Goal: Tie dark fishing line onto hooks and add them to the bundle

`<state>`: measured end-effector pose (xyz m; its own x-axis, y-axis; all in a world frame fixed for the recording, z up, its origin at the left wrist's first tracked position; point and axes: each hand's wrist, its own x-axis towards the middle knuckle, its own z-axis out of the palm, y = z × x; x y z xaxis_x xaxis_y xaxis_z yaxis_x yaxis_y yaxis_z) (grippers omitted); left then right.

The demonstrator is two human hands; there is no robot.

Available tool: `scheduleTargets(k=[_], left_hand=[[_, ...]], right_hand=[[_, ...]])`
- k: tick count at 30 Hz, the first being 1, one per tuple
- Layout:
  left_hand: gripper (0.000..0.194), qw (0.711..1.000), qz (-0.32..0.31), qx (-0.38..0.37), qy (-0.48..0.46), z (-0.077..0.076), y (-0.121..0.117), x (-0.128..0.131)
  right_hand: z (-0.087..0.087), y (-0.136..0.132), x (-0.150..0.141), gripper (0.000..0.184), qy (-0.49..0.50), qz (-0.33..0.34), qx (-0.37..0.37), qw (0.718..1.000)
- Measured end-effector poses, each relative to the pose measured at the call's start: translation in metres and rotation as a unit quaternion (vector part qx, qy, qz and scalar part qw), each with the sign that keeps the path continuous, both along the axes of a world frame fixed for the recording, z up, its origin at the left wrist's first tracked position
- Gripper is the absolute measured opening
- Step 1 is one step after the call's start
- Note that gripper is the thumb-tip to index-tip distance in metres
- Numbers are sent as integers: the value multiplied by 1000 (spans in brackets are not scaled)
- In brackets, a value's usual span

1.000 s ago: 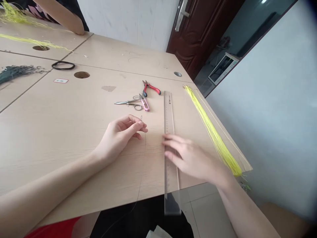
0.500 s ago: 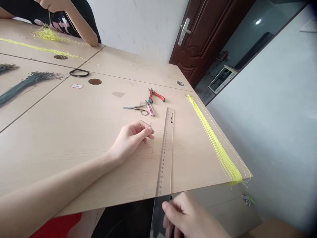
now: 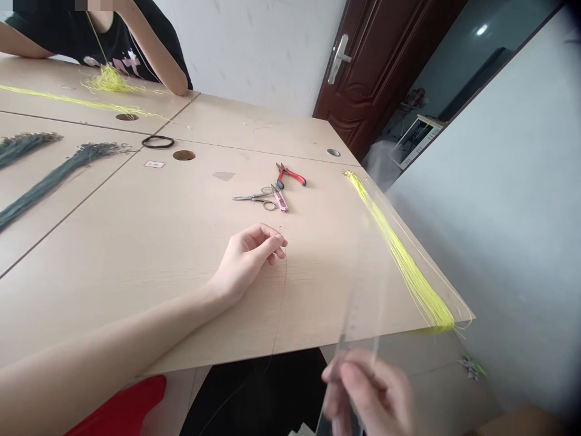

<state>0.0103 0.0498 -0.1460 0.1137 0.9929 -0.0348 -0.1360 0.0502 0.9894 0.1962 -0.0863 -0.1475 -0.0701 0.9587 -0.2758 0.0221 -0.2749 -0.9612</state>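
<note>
Wire hook (image 3: pixel 280 231) | left hand (image 3: pixel 249 261): grip closed on it, thread (image 3: pixel 285 284) hang down | right hand (image 3: pixel 368 395): grip closed on ruler (image 3: pixel 357 339), blurred, beyond desk (image 3: pixel 136 254) edge

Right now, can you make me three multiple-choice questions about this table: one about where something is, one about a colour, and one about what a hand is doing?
1. What lies against the pink thread snips?
A) steel scissors
B) black rubber band
C) yellow cords

2. What colour are the handles of the pliers?
A) blue
B) red
C) green

3. How is the clear ruler placed?
A) lying flat under the hand
B) held up in the right hand
C) standing in a round hole

Answers:
1. A, the scissors' finger rings touch the snips.
2. B, both handles show bright red.
3. B, the hand grips it in the air past the near edge of the wooden table.
</note>
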Motion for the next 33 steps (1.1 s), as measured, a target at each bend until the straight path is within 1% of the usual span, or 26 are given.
scheduleTargets(k=[2,3,4,6,7,9,12,14,16,20,22,24,27,29,33], left_hand=[[14,999,-32,-13,-2,2,-8,4],[14,998,-51,-21,-2,4,-13,6],[15,997,-72,-30,1,5,-18,8],[17,992,-116,-49,9,8,-27,10],[18,989,-135,-57,14,9,-30,11],[19,984,-163,-66,27,10,-35,11],[20,980,-179,-70,44,10,-35,10],[20,979,-186,-74,48,9,-34,9],[18,977,-194,-81,40,9,-34,9],[15,974,-206,-98,-2,10,-33,9],[13,973,-207,-102,-12,11,-32,10],[12,972,-211,-103,-16,12,-30,11],[10,970,-221,-98,-21,13,-29,11],[10,970,-224,-90,-25,13,-30,12],[11,969,-229,-88,-32,12,-31,13]], right_hand=[[1,4,1,19,24,-83,106,991],[1,9,1,13,29,-115,156,981],[1,14,0,11,30,-144,201,969],[-1,27,-2,22,36,-188,276,942],[-2,33,-4,26,44,-199,303,931],[-3,44,-8,24,77,-195,336,918],[-5,56,-15,13,135,-165,354,911],[-7,60,-17,10,161,-162,349,909],[-8,61,-17,11,182,-158,339,909],[-8,60,-14,17,204,-116,313,920],[-6,61,-14,18,212,-106,299,924],[-5,62,-14,18,216,-113,293,925],[-3,66,-16,16,208,-115,270,933],[-1,68,-17,13,199,-130,257,937],[3,71,-18,16,183,-154,253,938]])
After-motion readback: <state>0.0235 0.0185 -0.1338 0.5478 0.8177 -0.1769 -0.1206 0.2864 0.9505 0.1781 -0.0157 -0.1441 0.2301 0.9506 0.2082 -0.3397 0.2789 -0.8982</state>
